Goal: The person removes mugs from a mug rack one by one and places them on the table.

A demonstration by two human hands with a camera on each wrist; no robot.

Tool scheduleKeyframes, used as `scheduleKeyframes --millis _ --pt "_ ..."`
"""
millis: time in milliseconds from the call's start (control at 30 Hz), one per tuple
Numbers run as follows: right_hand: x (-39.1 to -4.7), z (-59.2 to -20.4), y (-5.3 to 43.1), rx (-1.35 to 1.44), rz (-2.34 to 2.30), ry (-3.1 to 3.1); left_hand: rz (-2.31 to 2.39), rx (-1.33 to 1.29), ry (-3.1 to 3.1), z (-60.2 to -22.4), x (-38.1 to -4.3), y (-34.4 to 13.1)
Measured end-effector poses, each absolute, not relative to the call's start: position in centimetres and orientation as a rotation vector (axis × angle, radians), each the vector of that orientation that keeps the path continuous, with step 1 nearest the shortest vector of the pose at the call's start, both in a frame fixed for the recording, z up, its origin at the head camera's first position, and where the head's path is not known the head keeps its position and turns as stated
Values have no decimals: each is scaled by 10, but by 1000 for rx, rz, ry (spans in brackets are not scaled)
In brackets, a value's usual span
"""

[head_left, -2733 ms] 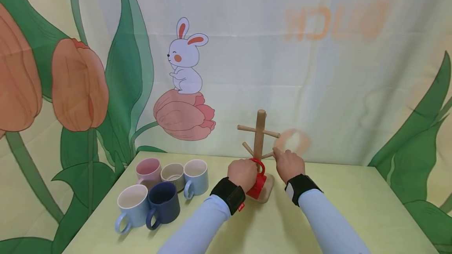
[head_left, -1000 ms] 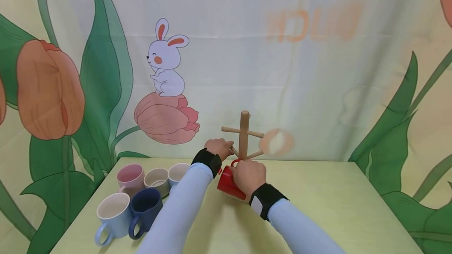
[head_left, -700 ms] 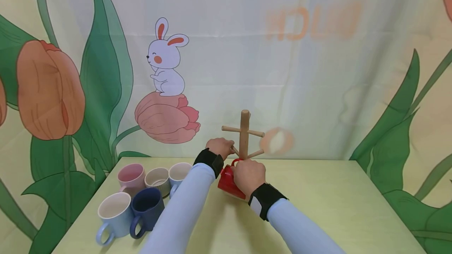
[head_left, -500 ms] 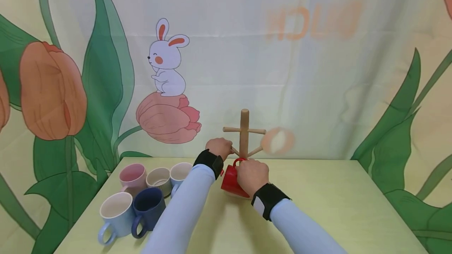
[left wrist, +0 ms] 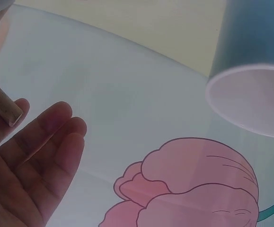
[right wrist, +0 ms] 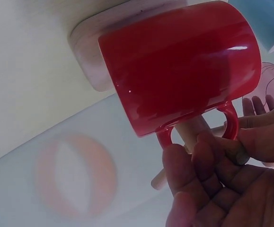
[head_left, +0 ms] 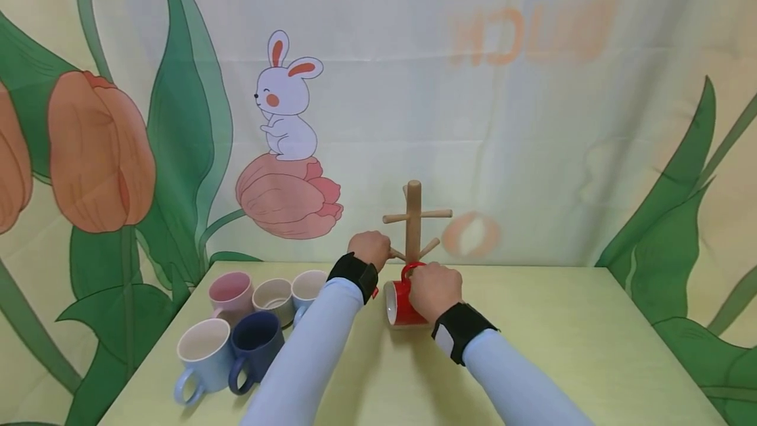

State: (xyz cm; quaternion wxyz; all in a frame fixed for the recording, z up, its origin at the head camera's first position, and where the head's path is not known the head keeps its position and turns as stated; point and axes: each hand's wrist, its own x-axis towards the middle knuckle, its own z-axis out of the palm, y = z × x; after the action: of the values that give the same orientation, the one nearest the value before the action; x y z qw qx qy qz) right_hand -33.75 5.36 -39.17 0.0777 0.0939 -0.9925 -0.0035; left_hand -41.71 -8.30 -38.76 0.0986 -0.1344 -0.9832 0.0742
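A wooden mug tree (head_left: pixel 413 222) stands near the back edge of the table. My left hand (head_left: pixel 369 248) pinches the tip of its lower left peg (left wrist: pixel 8 111) between thumb and index finger, the other fingers extended. A red mug (head_left: pixel 405 304) with a white inside lies sideways in front of the post, mouth facing left. My right hand (head_left: pixel 436 291) holds this mug by its handle (right wrist: pixel 230 120), which points up in the head view. A peg end (right wrist: pixel 242 156) shows among the right fingers; whether it passes through the handle I cannot tell.
Left on the table (head_left: pixel 568 347) stand a pink mug (head_left: pixel 232 298), a beige cup (head_left: pixel 275 298), a light blue mug (head_left: pixel 307 288) partly behind my left sleeve, another light blue mug (head_left: pixel 206 354) and a dark blue mug (head_left: pixel 257 347). A printed curtain (head_left: pixel 414 84) hangs behind.
Earlier my left hand held the red mug and my right hand a peg; the hands have swapped. Lately the mug has turned, its mouth now facing left, and the tree has rotated slightly.
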Motion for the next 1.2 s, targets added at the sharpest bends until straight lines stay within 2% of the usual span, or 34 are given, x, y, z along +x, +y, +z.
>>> scheduleKeyframes --millis 1200 --pt "-354 -391 77 280 35 -3023 201 -390 -2899 -390 -397 -87"
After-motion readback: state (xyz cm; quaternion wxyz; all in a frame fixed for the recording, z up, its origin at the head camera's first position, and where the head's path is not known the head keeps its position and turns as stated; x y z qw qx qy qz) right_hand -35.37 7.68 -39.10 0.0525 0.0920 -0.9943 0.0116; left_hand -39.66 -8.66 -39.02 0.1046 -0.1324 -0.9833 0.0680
